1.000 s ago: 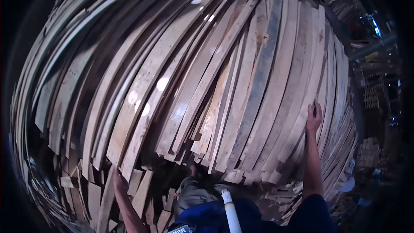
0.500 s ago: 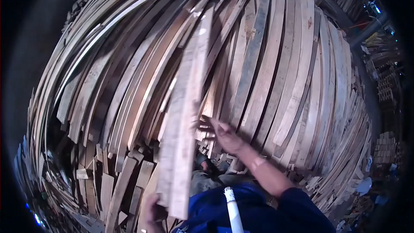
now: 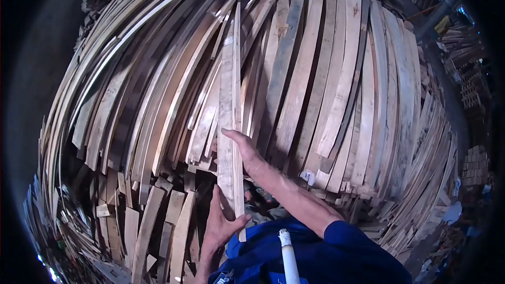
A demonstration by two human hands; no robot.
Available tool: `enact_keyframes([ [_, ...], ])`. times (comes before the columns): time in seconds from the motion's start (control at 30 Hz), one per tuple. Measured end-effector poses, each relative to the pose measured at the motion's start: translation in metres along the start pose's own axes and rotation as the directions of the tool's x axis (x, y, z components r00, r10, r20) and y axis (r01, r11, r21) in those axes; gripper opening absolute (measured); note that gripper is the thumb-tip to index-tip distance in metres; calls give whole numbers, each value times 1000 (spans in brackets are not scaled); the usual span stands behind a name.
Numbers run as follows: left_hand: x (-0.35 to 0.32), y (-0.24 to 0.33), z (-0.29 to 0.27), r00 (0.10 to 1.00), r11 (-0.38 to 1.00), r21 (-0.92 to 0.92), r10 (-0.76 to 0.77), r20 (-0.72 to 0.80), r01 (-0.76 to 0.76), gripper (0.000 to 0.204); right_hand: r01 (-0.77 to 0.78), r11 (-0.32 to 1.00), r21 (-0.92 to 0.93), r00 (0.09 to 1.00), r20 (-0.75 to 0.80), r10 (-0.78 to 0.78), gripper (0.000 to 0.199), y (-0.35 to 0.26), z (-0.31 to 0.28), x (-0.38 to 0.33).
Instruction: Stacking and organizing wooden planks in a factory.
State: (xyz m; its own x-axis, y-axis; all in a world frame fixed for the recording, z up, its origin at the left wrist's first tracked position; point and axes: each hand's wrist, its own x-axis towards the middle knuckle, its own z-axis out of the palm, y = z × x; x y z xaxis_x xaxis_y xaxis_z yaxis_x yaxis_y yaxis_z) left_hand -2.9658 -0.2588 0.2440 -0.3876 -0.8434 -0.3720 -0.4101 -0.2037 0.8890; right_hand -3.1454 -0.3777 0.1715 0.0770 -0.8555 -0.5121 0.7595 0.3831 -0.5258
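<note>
A long, pale wooden board stands steeply in front of me, its near end close to my blue shirt. A narrow strip runs along its right side; I cannot tell whether that is the board's edge or a second piece. My left hand grips the lower end, thumb reaching across to the right. Higher up, my right hand is closed round the board from the right side, thumb on its face and other fingers mostly hidden behind.
A large stack of long boards fills the view beyond my hands. Shorter offcuts stand at the lower left. Thin strips pile up on the right. A cigarette with an ash tip juts up from the lower edge.
The board has turned so that its narrow side shows. My right hand, open beside it before, has closed on it. My left hand now shows higher at the lower end.
</note>
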Motion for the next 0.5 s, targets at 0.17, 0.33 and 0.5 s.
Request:
enact_keyframes([
  [0.17, -16, 21, 14, 999, 973, -232, -10, 33, 18, 121, 37, 998, 48, 997, 64, -40, 54, -16, 2, -36],
  [0.33, -50, 49, -10, 995, 985, -166, -35, 92, 50, 125, 68, 998, -15, 997, -21, -68, 49, -20, 35, -83],
  [0.5, -82, 75, -29, 996, 948, -318, 58, 71, -32, 123, 126, 992, 27, 992, 10, -126, 49, -24, 65, -122],
])
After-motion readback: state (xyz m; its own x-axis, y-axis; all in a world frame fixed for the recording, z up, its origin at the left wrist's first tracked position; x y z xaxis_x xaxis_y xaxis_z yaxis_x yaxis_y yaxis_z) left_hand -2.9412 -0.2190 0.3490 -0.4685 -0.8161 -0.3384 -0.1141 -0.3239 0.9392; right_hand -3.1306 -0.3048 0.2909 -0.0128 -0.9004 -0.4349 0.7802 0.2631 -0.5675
